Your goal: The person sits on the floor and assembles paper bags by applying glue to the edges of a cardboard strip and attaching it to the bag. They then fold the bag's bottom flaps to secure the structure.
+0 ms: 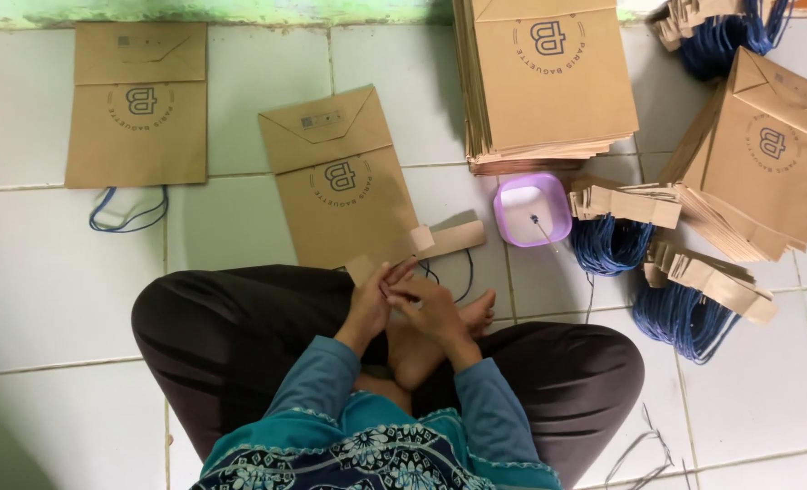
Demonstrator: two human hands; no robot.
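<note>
I sit cross-legged on a white tiled floor. My left hand (370, 304) and my right hand (430, 307) meet above my lap, fingers pinched together on a brown card handle strip (449, 240) with a blue cord (465, 277) looping from it. The strip lies across the lower edge of a flat brown paper bag (340, 177) just in front of my knees. A second flat brown bag (137, 104) with a blue cord handle (127, 213) lies farther left.
A tall stack of brown bags (548, 82) stands ahead to the right, with another leaning pile (766, 154) beyond it. A small purple tub of white glue (532, 210) sits between them. Bundles of card strips with blue cords (684, 308) lie at the right.
</note>
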